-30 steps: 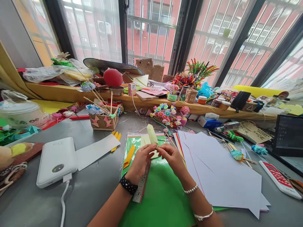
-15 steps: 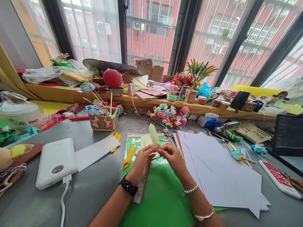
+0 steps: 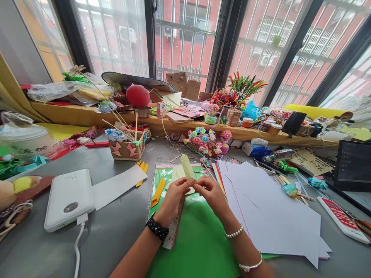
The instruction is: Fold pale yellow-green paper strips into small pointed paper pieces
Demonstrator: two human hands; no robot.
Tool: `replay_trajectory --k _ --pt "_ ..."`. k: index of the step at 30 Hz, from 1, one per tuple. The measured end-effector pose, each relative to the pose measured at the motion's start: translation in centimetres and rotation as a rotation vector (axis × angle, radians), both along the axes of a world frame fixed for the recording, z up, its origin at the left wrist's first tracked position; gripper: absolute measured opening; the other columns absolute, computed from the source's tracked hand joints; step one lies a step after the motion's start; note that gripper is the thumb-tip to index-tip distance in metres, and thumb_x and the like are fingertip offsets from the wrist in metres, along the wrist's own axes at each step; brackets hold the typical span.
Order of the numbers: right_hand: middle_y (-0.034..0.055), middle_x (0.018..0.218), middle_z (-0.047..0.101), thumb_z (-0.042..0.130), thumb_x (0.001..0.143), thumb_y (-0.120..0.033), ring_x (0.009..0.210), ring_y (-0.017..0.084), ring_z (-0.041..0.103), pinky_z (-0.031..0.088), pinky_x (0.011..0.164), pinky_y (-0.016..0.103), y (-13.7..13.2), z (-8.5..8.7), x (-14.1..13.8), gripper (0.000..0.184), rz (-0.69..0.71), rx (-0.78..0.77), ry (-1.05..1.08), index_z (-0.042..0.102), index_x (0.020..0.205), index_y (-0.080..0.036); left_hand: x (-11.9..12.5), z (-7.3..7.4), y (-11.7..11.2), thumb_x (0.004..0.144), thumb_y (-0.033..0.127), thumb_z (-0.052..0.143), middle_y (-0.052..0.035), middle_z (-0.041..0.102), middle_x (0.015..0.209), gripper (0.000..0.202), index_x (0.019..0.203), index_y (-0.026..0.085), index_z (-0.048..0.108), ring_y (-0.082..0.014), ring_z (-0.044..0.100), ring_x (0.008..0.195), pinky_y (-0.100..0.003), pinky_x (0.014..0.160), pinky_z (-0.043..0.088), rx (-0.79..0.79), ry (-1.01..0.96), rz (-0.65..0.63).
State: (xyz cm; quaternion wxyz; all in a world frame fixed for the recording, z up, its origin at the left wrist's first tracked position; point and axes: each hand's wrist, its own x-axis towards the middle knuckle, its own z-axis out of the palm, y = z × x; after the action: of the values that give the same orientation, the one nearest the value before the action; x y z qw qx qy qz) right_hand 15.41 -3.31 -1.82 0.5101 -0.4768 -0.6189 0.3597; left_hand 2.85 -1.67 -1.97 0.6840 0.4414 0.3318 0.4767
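Between my two hands is a folded strip of pale yellow-green paper (image 3: 188, 167), its pointed end sticking up and away from me. My left hand (image 3: 176, 195) pinches its lower end from the left. From the right, the thumb and fingertips of my right hand (image 3: 212, 195) close on the same end, and the fingers hide the exact grip. More pale paper (image 3: 175, 175) lies behind on the green sheet (image 3: 199, 235). Under my left hand a ruler (image 3: 173, 234) rests on that sheet. A folded orange paper strip (image 3: 158, 192) lies left of it.
White paper sheets (image 3: 269, 208) spread to the right, beside a calculator (image 3: 343, 219). To the left are a white power bank (image 3: 69, 200) with a cable, a white paper strip (image 3: 118, 187) and a cardboard box (image 3: 127, 150) holding sticks. Colourful craft flowers (image 3: 204, 141) stand beyond my hands.
The pointed end of the folded paper has tilted slightly to the left and down. Both hands stay nearly in place, still holding its lower end.
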Motion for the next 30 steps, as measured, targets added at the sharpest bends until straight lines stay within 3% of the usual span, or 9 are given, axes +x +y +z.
replay_trajectory --k 12,20,25,27,30 --pt "-0.0005 0.067 0.053 0.055 0.068 -0.027 0.062 0.012 0.051 0.040 0.053 0.022 0.1 -0.2 0.0 0.010 0.103 -0.058 0.049 0.058 0.069 -0.018 0.0 0.4 0.0 0.060 0.028 0.063 -0.0004 0.060 0.066 0.013 0.062 0.015 0.062 -0.0119 0.051 0.064 -0.023 0.064 0.036 -0.064 0.001 0.099" --pt "0.0006 0.068 0.056 0.057 0.066 -0.028 0.063 0.013 0.052 0.041 0.053 0.023 0.3 -0.3 0.1 0.013 0.120 -0.090 0.086 0.060 0.072 -0.017 -0.2 0.5 0.2 0.061 0.028 0.063 -0.0032 0.062 0.069 0.015 0.064 0.014 0.061 -0.0144 0.055 0.068 -0.024 0.067 0.039 -0.032 0.020 0.091" --pt "0.0031 0.079 0.056 0.051 0.070 -0.039 0.059 0.011 0.053 0.041 0.049 0.022 1.0 -0.2 1.1 0.029 -0.061 -0.122 0.252 0.057 0.088 -0.017 -0.7 1.1 0.4 0.063 0.031 0.061 -0.0075 0.064 0.083 0.021 0.074 0.013 0.060 -0.0177 0.058 0.076 -0.027 0.069 0.043 0.008 0.097 0.090" --pt "0.0033 0.078 0.056 0.052 0.069 -0.041 0.058 0.011 0.052 0.040 0.048 0.022 1.1 -0.1 1.4 0.032 -0.118 -0.125 0.283 0.057 0.089 -0.016 -0.7 1.2 0.5 0.062 0.032 0.061 -0.0078 0.066 0.077 0.021 0.070 0.013 0.058 -0.0180 0.060 0.069 -0.029 0.065 0.044 0.027 0.142 0.074" --pt "0.0023 0.071 0.056 0.055 0.066 -0.041 0.056 0.010 0.049 0.037 0.046 0.021 1.0 -0.1 1.3 0.031 -0.066 -0.138 0.269 0.059 0.084 -0.015 -0.4 1.1 0.5 0.058 0.032 0.065 -0.0060 0.065 0.064 0.022 0.067 0.013 0.058 -0.0162 0.059 0.057 -0.027 0.057 0.045 0.044 0.206 -0.015"
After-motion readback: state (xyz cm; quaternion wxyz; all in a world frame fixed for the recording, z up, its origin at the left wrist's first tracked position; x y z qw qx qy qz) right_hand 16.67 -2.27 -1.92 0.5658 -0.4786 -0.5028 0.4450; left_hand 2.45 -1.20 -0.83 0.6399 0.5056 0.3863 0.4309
